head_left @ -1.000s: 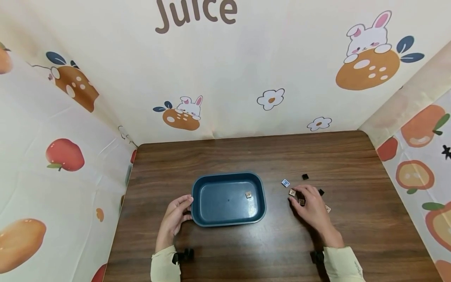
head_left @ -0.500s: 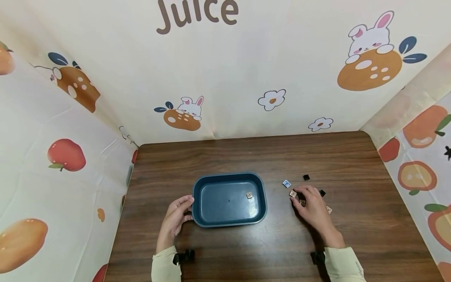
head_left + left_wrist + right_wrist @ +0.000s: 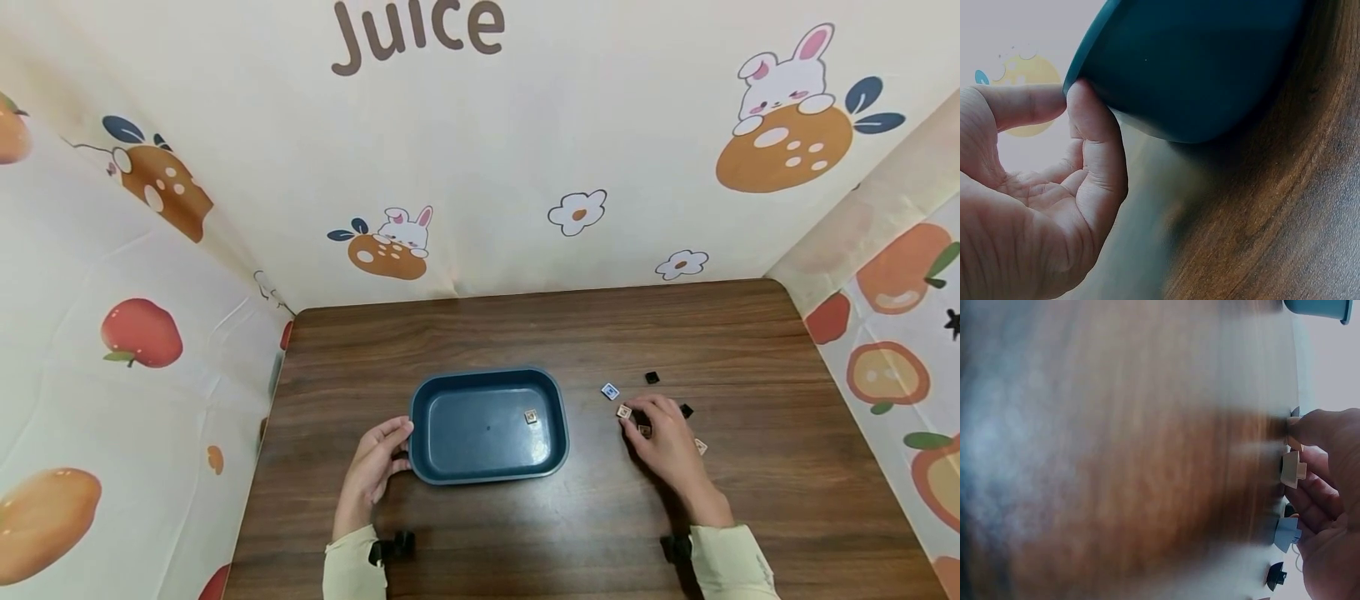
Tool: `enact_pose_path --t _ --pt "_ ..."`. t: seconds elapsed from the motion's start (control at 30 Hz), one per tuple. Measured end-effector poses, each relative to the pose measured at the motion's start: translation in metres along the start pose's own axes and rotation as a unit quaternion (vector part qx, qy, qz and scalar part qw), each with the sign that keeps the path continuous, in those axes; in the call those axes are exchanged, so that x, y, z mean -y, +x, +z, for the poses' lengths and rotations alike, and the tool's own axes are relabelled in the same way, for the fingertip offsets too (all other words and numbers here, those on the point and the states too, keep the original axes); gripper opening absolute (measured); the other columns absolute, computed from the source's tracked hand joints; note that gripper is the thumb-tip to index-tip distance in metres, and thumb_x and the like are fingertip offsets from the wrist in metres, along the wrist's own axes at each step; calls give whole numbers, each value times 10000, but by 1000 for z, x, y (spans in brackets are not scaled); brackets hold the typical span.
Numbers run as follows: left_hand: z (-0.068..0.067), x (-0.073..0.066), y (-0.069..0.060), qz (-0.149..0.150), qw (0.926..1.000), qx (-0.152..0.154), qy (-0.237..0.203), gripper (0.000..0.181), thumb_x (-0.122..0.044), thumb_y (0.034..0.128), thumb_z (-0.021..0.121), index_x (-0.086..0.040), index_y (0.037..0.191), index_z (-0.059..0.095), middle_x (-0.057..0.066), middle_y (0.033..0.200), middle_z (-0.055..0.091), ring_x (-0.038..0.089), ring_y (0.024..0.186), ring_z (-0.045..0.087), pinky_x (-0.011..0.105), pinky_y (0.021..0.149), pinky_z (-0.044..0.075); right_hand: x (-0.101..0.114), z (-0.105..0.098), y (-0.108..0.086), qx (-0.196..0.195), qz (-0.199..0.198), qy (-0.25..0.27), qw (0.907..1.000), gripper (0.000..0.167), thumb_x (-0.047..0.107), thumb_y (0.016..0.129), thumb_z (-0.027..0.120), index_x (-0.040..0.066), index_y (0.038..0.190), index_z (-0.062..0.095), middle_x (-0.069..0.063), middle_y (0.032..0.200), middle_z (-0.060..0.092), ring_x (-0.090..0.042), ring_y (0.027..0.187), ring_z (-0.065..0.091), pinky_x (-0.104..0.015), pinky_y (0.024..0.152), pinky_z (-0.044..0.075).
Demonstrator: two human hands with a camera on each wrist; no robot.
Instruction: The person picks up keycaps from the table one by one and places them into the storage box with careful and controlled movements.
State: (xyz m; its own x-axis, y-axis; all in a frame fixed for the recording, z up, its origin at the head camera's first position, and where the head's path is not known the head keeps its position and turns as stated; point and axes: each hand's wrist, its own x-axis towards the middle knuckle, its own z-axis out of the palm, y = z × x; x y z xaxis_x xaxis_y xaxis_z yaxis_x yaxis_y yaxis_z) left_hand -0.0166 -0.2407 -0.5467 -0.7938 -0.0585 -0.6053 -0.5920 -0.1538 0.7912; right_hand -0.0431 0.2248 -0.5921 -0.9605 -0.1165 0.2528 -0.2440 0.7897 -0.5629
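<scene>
My left hand pinches the left rim of a dark blue tray; in the left wrist view, the thumb and a finger of the hand meet at the tray's edge. One small cream square piece lies inside the tray, right of its middle. Right of the tray, my right hand pinches a cream piece between thumb and forefinger, at the table surface. A brown piece shows beneath that palm. In the right wrist view the hand partly hides the pinched piece.
Around the right hand on the wooden table lie a blue-and-white piece, a black piece, another black piece and a cream piece. Printed cloth stands behind the table and at both sides.
</scene>
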Motion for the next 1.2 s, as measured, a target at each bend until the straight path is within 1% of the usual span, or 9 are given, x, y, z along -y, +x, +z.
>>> enact_pose_path --t 0.13,0.37,0.67,0.9,0.97,1.2 --pt "0 0 0 12 10000 -9 -9 332 -191 1063 621 39 1300 583 -44 829 614 99 767 596 244 617 553 0 -1 0 -32 -34 18 10000 257 8 830 852 -1 1072 765 -143 1079 725 -372 1085 628 -558 900 493" --pt "-1 0 -2 14 10000 33 25 378 -195 1071 609 54 1350 553 -46 842 627 95 775 607 240 618 553 0 0 0 -41 -54 78 9999 226 16 833 846 -8 1042 763 -139 1060 722 -371 1063 629 -548 903 490" --pt "-1 0 -1 20 10000 37 -36 361 -189 1060 623 48 1327 565 -39 835 620 97 766 600 239 612 557 3 -2 0 -66 -82 79 9999 229 29 853 834 -11 1063 754 -142 1074 717 -363 1076 620 -550 903 482" --pt "-1 1 -2 46 9999 8 -107 320 -174 1058 621 39 1293 579 -39 819 609 91 749 595 235 599 550 10 -6 5 -275 -236 98 9993 240 33 841 843 -1 1060 750 -121 1069 724 -316 1051 626 -426 885 454" --pt "-1 1 -2 55 9999 9 -101 323 -178 1059 621 40 1295 579 -39 820 615 91 749 599 234 599 549 13 -7 7 -320 -270 120 9991 243 30 834 850 2 1056 754 -115 1072 731 -313 1054 632 -410 881 452" --pt "1 1 -2 79 10000 0 -39 378 -194 1062 624 56 1338 562 -35 844 632 96 771 607 231 602 546 19 -9 10 -297 -345 175 9988 244 37 841 845 4 1065 754 -111 1079 742 -326 1072 645 -463 900 475"
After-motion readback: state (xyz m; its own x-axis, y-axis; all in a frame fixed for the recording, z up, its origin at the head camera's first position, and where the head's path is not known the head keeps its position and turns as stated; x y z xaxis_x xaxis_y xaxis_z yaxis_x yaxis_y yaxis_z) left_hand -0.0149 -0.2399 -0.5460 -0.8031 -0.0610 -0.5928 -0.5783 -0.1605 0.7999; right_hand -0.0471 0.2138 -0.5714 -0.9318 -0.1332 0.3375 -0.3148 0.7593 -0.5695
